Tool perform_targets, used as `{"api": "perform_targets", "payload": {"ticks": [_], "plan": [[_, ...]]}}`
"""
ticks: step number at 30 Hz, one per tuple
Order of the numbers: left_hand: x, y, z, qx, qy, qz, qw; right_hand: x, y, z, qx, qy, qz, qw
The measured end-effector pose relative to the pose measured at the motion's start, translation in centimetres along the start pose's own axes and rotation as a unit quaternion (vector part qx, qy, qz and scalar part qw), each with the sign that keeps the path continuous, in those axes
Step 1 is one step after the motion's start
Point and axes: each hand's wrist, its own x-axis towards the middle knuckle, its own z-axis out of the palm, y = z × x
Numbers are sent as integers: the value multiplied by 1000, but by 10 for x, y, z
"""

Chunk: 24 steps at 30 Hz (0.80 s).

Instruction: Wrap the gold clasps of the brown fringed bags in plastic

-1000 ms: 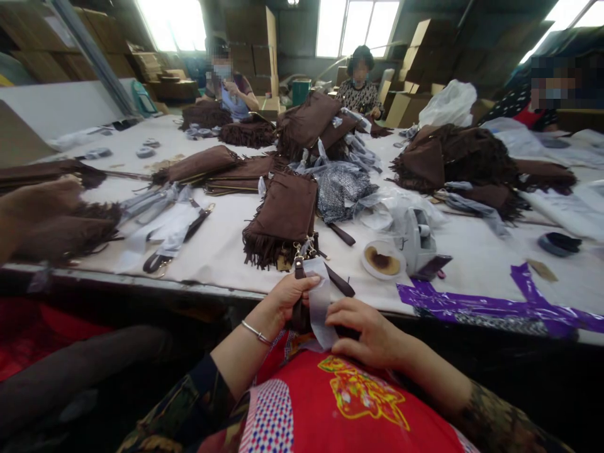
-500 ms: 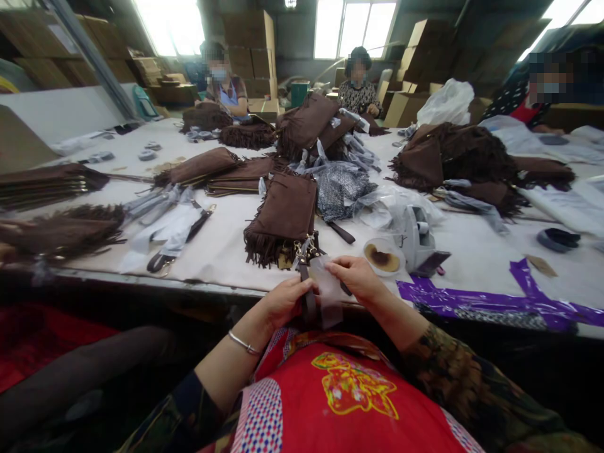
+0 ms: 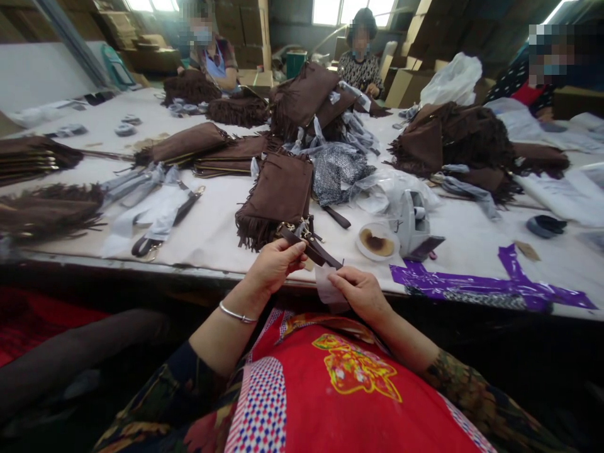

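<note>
At the near edge of the fringed brown bag, the left hand pinches a dark strap; farther from the bag, the right hand pinches a translucent sheet beside the strap's end.

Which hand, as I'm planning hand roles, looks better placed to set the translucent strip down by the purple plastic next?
Probably the right hand: it pinches the translucent strip and is nearer the purple plastic. The left hand holds the dark strap and is farther away.
</note>
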Motion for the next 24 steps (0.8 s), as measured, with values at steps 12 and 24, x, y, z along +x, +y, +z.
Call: {"api": "perform_targets", "payload": {"ticks": [12,24], "plan": [[-14,-13,-5,112,-36,-26,993,-4,3,0,-1,-27,11,1000],[-21,-12,12,71,0,16,997,-17,12,0,-24,-26,27,999]]}}
